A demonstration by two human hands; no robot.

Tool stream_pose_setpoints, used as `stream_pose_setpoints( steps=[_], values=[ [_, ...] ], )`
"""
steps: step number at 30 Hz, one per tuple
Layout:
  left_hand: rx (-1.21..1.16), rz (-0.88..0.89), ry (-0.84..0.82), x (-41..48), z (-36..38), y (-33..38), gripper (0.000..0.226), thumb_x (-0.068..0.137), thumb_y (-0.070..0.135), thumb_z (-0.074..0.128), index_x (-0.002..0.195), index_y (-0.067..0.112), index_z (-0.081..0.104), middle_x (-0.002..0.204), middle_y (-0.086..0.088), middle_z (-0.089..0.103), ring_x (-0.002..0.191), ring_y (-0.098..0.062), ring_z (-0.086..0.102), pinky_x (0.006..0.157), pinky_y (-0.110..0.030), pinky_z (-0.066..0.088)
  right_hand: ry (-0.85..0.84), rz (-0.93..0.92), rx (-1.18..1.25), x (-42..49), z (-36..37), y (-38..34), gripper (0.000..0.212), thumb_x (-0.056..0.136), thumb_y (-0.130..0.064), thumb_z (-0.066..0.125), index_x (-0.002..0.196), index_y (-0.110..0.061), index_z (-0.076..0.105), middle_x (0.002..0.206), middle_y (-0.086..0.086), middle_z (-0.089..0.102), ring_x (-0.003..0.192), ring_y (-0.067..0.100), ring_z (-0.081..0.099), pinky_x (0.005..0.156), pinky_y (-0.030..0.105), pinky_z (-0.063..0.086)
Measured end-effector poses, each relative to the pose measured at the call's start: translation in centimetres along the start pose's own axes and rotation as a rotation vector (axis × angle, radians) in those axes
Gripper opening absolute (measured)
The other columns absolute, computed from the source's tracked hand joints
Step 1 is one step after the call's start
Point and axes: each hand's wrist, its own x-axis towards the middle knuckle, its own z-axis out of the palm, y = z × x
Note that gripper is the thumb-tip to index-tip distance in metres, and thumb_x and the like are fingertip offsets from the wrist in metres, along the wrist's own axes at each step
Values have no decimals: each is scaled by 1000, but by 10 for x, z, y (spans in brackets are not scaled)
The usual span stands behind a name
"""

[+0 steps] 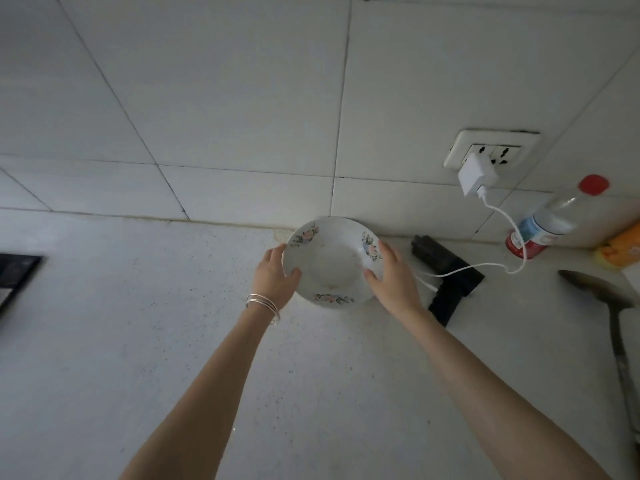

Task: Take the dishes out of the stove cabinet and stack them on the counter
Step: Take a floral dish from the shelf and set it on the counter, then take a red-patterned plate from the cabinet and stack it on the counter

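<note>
Grasping the plate (332, 263) by opposite rims, left hand (275, 277) and right hand (393, 277) both, thumbs inside; down-left of the wall socket (493, 148).

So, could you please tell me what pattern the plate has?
White plate with pink floral sprays round its rim; head view.

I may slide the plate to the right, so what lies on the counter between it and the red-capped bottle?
In the head view, a black device with a white cable across it lies between plate and bottle.
</note>
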Motion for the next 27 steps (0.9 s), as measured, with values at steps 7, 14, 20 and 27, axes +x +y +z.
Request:
stream_pose_setpoints(
  steps=[7, 14, 20, 27],
  values=[
    [398, 186, 144, -102, -41, 13, 56, 87, 38, 48, 137, 15, 40, 142, -8, 43, 134, -29, 33, 112, -47, 23, -13, -414, -297, -65, -44, -28, 59, 87, -33, 60, 135, -3, 43, 141, 15, 44, 128, 32, 41, 101, 49, 40],
    [499, 128, 277, -204, -72, 6, 59, 85, 45, 34, 133, 13, 46, 139, -10, 48, 133, -31, 37, 109, -53, 27, -92, -606, -370, -129, -54, -60, 59, 90, -42, 43, 137, -7, 40, 142, 12, 43, 135, 27, 33, 106, 54, 32],
    [521, -28, 296, -284, -84, -19, 58, 84, 44, 35, 132, 13, 48, 137, -11, 50, 130, -33, 40, 108, -53, 29, -210, -757, -322, -182, -28, -98, 58, 90, -41, 41, 138, -9, 40, 144, 12, 42, 135, 25, 33, 109, 52, 29],
    [507, -246, 261, -381, -86, -58, 60, 85, 48, 30, 132, 14, 48, 136, -11, 50, 129, -33, 42, 107, -53, 31, -350, -897, -285, -256, 9, -136, 57, 89, -43, 36, 135, -11, 44, 140, 11, 47, 130, 26, 41, 107, 52, 31]
  ],
)
